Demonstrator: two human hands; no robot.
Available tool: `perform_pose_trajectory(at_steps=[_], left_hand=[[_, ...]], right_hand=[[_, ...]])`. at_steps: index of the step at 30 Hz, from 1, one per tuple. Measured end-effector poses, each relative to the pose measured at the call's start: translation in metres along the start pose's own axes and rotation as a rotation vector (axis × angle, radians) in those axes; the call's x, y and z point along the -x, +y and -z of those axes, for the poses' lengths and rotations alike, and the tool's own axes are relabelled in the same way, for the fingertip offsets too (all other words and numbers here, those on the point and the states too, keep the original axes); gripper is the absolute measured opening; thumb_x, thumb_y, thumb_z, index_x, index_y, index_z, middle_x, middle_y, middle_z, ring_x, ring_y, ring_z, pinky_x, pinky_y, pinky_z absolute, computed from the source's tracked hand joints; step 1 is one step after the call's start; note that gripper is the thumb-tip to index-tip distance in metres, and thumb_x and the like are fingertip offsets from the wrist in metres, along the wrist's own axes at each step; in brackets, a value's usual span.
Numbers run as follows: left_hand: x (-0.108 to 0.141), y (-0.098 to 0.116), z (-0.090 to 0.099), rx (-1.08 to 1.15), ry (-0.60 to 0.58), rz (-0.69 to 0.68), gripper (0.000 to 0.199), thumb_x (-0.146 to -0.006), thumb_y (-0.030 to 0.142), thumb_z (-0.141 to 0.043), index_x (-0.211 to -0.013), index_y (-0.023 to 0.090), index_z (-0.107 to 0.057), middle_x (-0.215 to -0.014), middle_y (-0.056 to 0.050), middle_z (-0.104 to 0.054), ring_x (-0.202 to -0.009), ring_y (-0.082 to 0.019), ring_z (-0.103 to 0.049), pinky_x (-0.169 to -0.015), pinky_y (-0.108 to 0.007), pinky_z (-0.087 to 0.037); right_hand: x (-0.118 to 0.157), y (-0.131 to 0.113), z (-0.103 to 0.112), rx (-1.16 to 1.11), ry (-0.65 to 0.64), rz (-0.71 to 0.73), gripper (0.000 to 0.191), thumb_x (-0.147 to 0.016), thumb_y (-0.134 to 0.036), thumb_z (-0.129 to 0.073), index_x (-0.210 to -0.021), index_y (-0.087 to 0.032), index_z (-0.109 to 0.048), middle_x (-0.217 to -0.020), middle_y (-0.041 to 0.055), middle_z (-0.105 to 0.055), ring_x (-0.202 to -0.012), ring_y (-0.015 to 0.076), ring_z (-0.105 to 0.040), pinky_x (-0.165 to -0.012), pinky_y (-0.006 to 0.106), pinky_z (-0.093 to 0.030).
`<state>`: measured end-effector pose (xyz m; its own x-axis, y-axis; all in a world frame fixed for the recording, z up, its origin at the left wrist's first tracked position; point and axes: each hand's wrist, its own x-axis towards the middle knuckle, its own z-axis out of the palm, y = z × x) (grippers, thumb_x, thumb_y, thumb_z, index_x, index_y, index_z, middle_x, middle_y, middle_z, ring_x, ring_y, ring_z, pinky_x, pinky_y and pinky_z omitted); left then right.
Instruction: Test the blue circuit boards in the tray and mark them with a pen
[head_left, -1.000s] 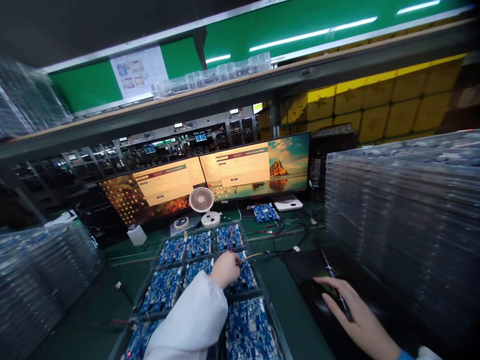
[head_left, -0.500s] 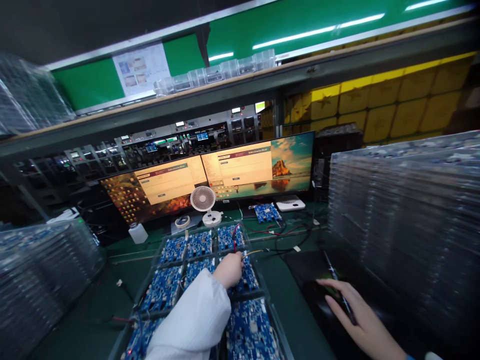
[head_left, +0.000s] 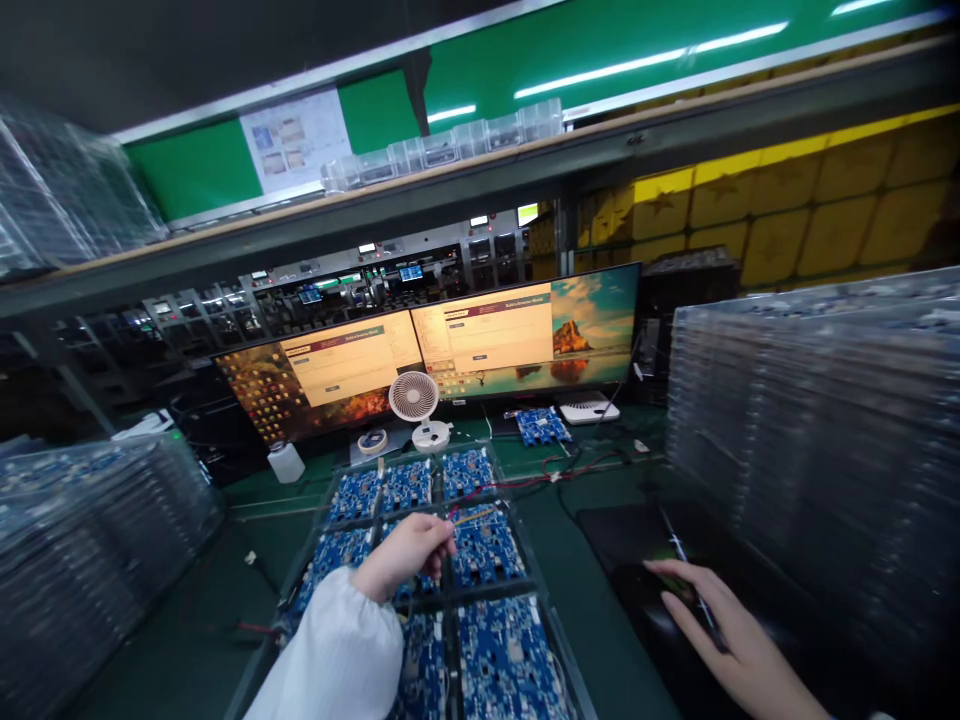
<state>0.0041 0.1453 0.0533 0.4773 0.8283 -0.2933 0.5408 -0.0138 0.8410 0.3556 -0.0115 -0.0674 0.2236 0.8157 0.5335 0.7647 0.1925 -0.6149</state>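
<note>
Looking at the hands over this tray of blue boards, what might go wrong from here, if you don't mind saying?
1. The left hand pinches a thin red and yellow wire lead stretched across the blue circuit boards in the clear plastic tray; it could snag a component or drag a board out of its pocket.
2. The right hand rests on the black mouse beside a tall stack of clear trays; an elbow bump might topple it.

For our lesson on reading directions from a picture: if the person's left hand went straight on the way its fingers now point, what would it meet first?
Probably the blue circuit board in the tray's middle row, just right of the left hand, whose fingers pinch a thin wire. Depth is unclear, so the hand may pass above it.
</note>
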Motion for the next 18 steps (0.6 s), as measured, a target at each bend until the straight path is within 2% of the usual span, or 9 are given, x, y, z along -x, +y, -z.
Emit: perform_pose_trajectory(at_steps=[2,5,9,12,14,18], left_hand=[[0.006,-0.005,-0.003,-0.139,-0.004,0.018,0.045,-0.075,0.056,-0.047,-0.062,0.016,-0.06,-0.048,0.005,-0.046,-0.046,-0.011,-0.044,-0.053,-0.025,-0.036],[0.013,-0.01,-0.009,-0.397,0.024,0.077,0.032,-0.075,0.035,-0.048,-0.054,0.016,-0.065,-0.043,0.003,-0.045,-0.044,-0.011,-0.041,-0.053,-0.027,-0.035],[0.016,-0.011,-0.014,-0.54,0.122,0.14,0.028,-0.071,0.022,-0.046,-0.054,0.016,-0.067,-0.045,0.0,-0.052,-0.046,-0.014,-0.048,-0.056,-0.027,-0.039],[0.014,-0.01,-0.018,-0.65,0.176,0.123,0.028,-0.073,0.02,-0.045,-0.064,0.016,-0.071,-0.06,-0.005,-0.064,-0.059,-0.017,-0.058,-0.065,-0.028,-0.044],[0.013,-0.011,-0.022,-0.737,0.197,0.085,0.029,-0.077,0.022,-0.044,-0.07,0.017,-0.072,-0.076,-0.009,-0.068,-0.076,-0.021,-0.062,-0.075,-0.032,-0.046],[0.018,-0.012,-0.029,-0.812,0.215,0.05,0.03,-0.08,0.026,-0.045,-0.088,0.021,-0.073,-0.107,-0.012,-0.063,-0.109,-0.027,-0.056,-0.1,-0.048,-0.037]], right_hand=[[0.0,0.0,0.0,0.006,0.001,-0.006,0.04,-0.088,-0.053,-0.045,-0.108,-0.022,-0.061,-0.108,0.0081,-0.061,-0.101,0.0231,-0.059,-0.089,0.036,-0.052],[0.0,0.0,0.001,0.016,0.007,0.0,0.04,-0.088,-0.053,-0.045,-0.108,-0.022,-0.061,-0.108,0.0082,-0.061,-0.101,0.0228,-0.06,-0.089,0.036,-0.052],[0.0,-0.001,0.002,0.022,0.008,0.006,0.04,-0.088,-0.053,-0.046,-0.107,-0.022,-0.061,-0.107,0.0081,-0.062,-0.1,0.0226,-0.06,-0.089,0.035,-0.052],[-0.001,-0.001,0.002,0.022,0.001,0.0,0.04,-0.087,-0.053,-0.046,-0.106,-0.021,-0.061,-0.107,0.0088,-0.062,-0.1,0.0233,-0.06,-0.089,0.036,-0.052],[-0.002,-0.001,0.001,0.021,0.006,0.007,0.04,-0.087,-0.053,-0.047,-0.106,-0.021,-0.061,-0.106,0.0086,-0.062,-0.1,0.0233,-0.06,-0.089,0.036,-0.052],[-0.001,0.001,0.001,0.027,0.018,0.032,0.037,-0.087,-0.051,-0.047,-0.106,-0.022,-0.061,-0.106,0.0075,-0.062,-0.099,0.0223,-0.061,-0.088,0.034,-0.053]])
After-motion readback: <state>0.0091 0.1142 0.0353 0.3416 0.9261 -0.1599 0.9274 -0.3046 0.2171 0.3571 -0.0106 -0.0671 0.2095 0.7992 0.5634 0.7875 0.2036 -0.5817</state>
